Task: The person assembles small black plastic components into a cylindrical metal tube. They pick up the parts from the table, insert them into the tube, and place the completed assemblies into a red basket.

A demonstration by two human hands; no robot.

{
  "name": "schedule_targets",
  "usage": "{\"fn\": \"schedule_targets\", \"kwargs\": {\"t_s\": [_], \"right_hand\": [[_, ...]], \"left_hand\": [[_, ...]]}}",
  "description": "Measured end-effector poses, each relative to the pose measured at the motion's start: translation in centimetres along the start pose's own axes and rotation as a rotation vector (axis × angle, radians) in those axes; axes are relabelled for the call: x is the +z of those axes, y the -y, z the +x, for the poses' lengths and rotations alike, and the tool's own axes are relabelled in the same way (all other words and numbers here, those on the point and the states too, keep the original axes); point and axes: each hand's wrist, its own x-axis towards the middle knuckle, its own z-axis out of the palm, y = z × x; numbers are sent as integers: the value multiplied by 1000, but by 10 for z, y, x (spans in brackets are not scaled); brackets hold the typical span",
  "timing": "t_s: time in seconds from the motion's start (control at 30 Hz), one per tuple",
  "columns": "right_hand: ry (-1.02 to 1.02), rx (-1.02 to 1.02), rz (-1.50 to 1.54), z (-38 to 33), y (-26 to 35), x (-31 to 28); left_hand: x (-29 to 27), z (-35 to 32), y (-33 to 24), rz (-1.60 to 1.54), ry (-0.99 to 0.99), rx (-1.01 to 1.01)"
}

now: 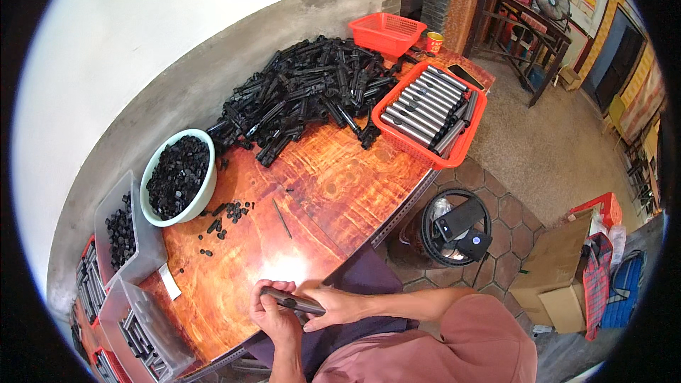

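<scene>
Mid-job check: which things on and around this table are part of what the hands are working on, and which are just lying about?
In the job:
left hand and right hand, both on the grey metal tube
pale green bowl of small black caps
pile of black plastic parts
red basket of grey tubes

Lying about:
empty red basket
yellow cup
floor fan

Glossy wooden table, red plastic basket, metal tubes

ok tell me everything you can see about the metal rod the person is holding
The metal rod is a slim grey cylinder with a dull metallic sheen, lying nearly level just above the near edge of the wooden table. The left hand wraps its left end; the right hand grips its right end. Finer detail is too small to tell.
</scene>
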Motion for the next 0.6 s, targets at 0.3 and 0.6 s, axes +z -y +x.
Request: {"fn": "schedule_targets", "kwargs": {"t_s": [0.3, 0.6], "right_hand": [[-560, -157, -545, -57, 57, -81], [-1446, -5, -1204, -131, 72, -371]], "left_hand": [[33, 27, 17, 47, 217, -34], [-13, 39, 29, 1070, 423, 255]]}}
